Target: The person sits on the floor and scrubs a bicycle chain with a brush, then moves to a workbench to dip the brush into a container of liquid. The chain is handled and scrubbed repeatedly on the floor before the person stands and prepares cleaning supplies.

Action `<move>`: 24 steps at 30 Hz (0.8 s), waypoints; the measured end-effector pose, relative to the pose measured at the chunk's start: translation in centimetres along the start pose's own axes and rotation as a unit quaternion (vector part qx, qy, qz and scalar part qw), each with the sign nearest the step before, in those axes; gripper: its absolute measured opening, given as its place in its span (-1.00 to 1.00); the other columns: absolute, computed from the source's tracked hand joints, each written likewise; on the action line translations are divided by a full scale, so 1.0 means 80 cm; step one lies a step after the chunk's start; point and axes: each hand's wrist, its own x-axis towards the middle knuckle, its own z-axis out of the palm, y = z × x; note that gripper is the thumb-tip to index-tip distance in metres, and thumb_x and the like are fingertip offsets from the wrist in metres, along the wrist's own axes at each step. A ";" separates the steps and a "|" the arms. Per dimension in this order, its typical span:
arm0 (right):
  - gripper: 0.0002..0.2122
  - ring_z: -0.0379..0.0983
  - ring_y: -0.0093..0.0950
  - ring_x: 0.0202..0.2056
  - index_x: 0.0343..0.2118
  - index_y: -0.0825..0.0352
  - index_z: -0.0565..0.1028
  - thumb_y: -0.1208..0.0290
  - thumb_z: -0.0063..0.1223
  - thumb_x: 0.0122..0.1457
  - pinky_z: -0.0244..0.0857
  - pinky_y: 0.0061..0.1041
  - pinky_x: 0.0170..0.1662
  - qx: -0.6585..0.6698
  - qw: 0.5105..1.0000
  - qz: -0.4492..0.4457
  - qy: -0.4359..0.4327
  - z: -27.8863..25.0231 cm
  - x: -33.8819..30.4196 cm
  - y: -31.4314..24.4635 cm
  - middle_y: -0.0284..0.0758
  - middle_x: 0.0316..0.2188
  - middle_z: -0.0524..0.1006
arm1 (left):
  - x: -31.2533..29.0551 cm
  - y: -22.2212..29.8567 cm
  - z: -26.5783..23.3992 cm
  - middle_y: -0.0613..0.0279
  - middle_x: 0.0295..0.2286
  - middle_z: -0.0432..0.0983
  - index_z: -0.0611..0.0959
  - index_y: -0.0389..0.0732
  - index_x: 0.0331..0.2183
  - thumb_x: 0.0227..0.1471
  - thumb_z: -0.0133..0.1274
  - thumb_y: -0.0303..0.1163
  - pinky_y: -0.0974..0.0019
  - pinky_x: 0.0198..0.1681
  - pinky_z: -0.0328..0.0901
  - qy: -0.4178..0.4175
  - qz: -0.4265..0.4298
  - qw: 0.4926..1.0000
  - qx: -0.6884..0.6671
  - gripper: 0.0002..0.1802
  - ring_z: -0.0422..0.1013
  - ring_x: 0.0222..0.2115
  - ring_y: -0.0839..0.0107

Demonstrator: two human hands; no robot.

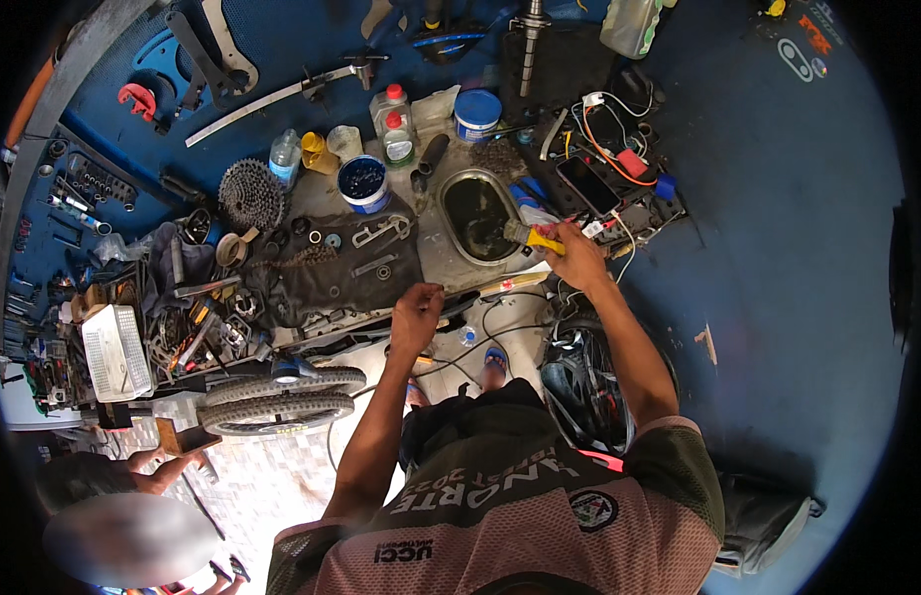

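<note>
My right hand [582, 260] is closed round the yellow handle of a paintbrush [542, 239]. The brush's bristles are at the right rim of an oval metal tray [443, 220], which holds dark liquid. My left hand [415, 319] is at the bench's front edge, left of the tray, with its fingers pressed together. Whether anything small is between them cannot be made out. Behind it on the bench lies a dark cloth [327, 288] bearing a chain [304, 256], a metal bracket [381, 231] and small rings.
A bicycle cassette [252, 194], a tub of dark blue stuff [363, 185] and red-capped bottles [397, 139] stand behind the cloth. A phone [587, 185] lies right, among cables. Tyres [277, 415] are below the bench. Another person's hands [163, 469] are at lower left.
</note>
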 end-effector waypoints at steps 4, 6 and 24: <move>-0.65 0.54 -0.05 0.03 -0.04 0.26 0.51 0.25 0.30 0.18 0.42 -0.08 0.06 0.057 0.997 -0.039 0.022 0.017 0.026 -0.023 -0.18 -0.03 0.59 | -0.003 0.005 0.007 0.10 -0.30 0.74 0.73 -0.35 -0.12 0.29 0.20 -0.32 0.29 -0.15 0.47 -0.009 0.001 1.000 0.019 -0.72 0.64 -0.26 0.42; -0.66 0.52 -0.04 0.01 -0.05 0.28 0.52 0.24 0.30 0.20 0.40 -0.09 0.09 0.052 0.996 -0.070 0.022 0.020 0.042 -0.036 -0.16 -0.06 0.58 | -0.002 0.005 0.012 0.08 -0.29 0.74 0.73 -0.34 -0.12 0.28 0.21 -0.32 0.27 -0.14 0.48 -0.017 0.008 1.000 0.024 -0.72 0.65 -0.25 0.37; -0.84 0.50 -0.12 -0.08 -0.18 0.29 0.61 0.35 0.26 0.26 0.42 -0.15 -0.01 0.023 0.986 -0.090 0.141 -0.012 -0.075 -0.013 -0.21 -0.22 0.54 | 0.008 0.016 0.035 0.12 -0.26 0.74 0.74 -0.31 -0.12 0.30 0.20 -0.30 0.29 -0.09 0.47 -0.076 0.024 0.997 0.002 -0.73 0.63 -0.23 0.40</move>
